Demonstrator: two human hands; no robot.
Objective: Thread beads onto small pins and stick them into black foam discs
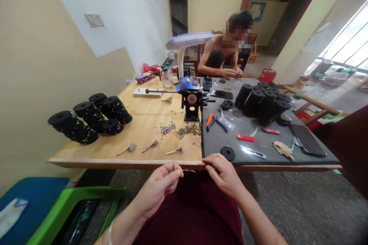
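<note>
My left hand (165, 180) is closed in a pinch just in front of the table's edge. From its fingertips a short, thin piece with small silver and orange bits (189, 171) sticks out to the right; its exact kind is too small to make out. My right hand (222, 172) rests at the table's edge, its fingers stretched forward and the thumb apart, with nothing visible in them. A white measuring tape (126, 161) runs along the edge, reaching the right fingertips. Beyond that hand lies a black foam ring (227, 153).
A black hand press (192, 103) stands mid-table below a lamp (188, 40). Small metal pieces (188, 131) and coloured beads (167, 128) lie before it. Pliers (217, 123) and red-handled cutters (245, 138) lie right. Foam spools (84, 109) stand left. A person (221, 53) sits opposite.
</note>
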